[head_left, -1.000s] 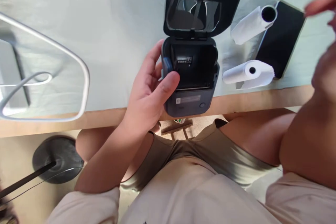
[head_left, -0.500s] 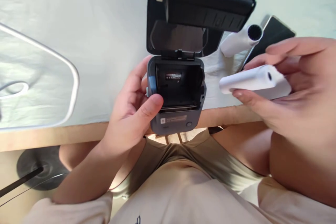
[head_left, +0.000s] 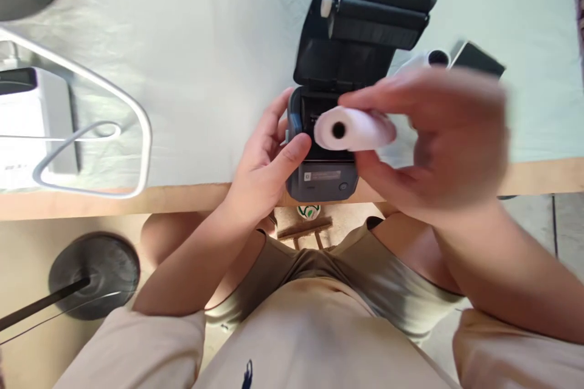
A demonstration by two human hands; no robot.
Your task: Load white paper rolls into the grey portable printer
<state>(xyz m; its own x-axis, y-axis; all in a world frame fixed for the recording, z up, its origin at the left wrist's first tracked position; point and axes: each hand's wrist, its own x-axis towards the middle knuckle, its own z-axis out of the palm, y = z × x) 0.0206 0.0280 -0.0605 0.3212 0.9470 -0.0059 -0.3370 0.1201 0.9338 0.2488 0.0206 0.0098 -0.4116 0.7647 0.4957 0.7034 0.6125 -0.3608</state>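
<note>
My left hand (head_left: 269,164) grips the left side of a small dark label printer (head_left: 322,182), thumb on its front rim. The printer's black lid (head_left: 344,58) stands raised, showing a roller and a white gear under it. Between the thumb and fingers of my right hand (head_left: 438,140) is a white paper roll (head_left: 365,129), its dark core hole facing left. The roll is over the printer's open compartment and hides most of it. Whether it touches the inside I cannot tell. My right hand is blurred by motion.
Behind my right hand lie a second white roll (head_left: 422,61) and a dark phone (head_left: 479,59). To the left are a white box (head_left: 57,134) and a looped white cable (head_left: 141,134). The table's wooden edge (head_left: 114,200) runs in front of me. A round black base (head_left: 95,279) stands below.
My right hand has brought the paper roll leftward from beside the printer to above its compartment, turning the core hole to the left. The view has shifted, showing more of the table's left side.
</note>
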